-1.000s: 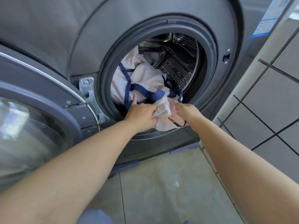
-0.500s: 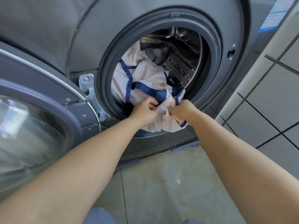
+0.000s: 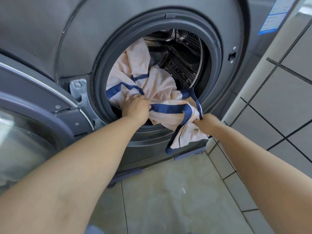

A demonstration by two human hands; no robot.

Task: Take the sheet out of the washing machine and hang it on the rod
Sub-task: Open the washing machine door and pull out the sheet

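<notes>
The pale pink cotton sheet with navy-blue border bands (image 3: pixel 157 85) spills halfway out of the round drum opening of the grey front-loading washing machine (image 3: pixel 67 39), one corner dangling over the lower rim. Right hand (image 3: pixel 206 122) has fingers clamped on a bunched fold just outside the opening. Left hand (image 3: pixel 136 107) grips the cloth at the rim, beside the open glass-windowed door (image 3: pixel 25 132).

Home laundry corner: washing machine (image 3: pixel 50 31) (front-loading), tiled wall (image 3: pixel 287 85)

The left hand's (image 3: pixel 135 106) fingertips are buried in the sheet (image 3: pixel 157 88). The door (image 3: pixel 33 105) is cut off at the left edge. The label's (image 3: pixel 276 16) print is too small to read.
</notes>
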